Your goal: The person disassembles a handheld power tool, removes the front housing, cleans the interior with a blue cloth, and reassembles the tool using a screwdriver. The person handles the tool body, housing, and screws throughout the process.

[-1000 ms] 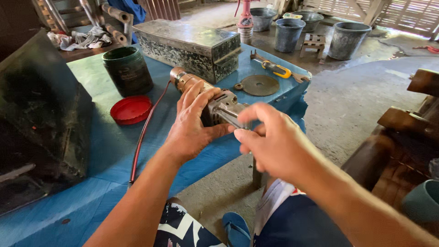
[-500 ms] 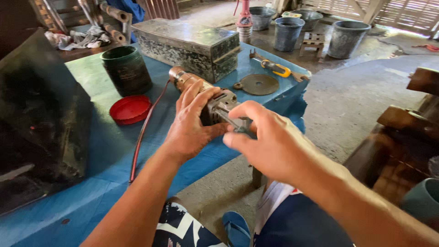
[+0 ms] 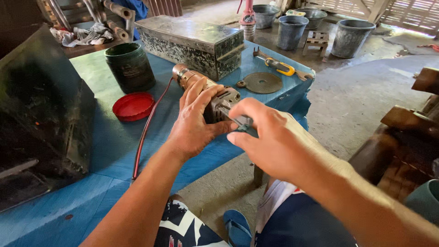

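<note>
My left hand (image 3: pixel 196 121) grips a rusty cylindrical motor part (image 3: pixel 201 87) lying on the blue table (image 3: pixel 105 151), fingers wrapped over its grey metal end. My right hand (image 3: pixel 270 137) pinches a small grey metal tool (image 3: pixel 240 121) pressed against that same end, near the table's front edge. A thin red wire (image 3: pixel 145 130) trails from the motor part back along the table toward me.
A red lid (image 3: pixel 133 106) and a dark green tub (image 3: pixel 130 67) stand left of the motor. A worn metal box (image 3: pixel 192 43) sits behind it. A metal disc (image 3: pixel 261 83) and a yellow-handled tool (image 3: pixel 280 67) lie at the right. A big black case (image 3: pixel 41 119) fills the left. Buckets (image 3: pixel 350 37) stand on the floor.
My right hand has slid a little down and toward me along the motor's end. My left hand keeps the same grip.
</note>
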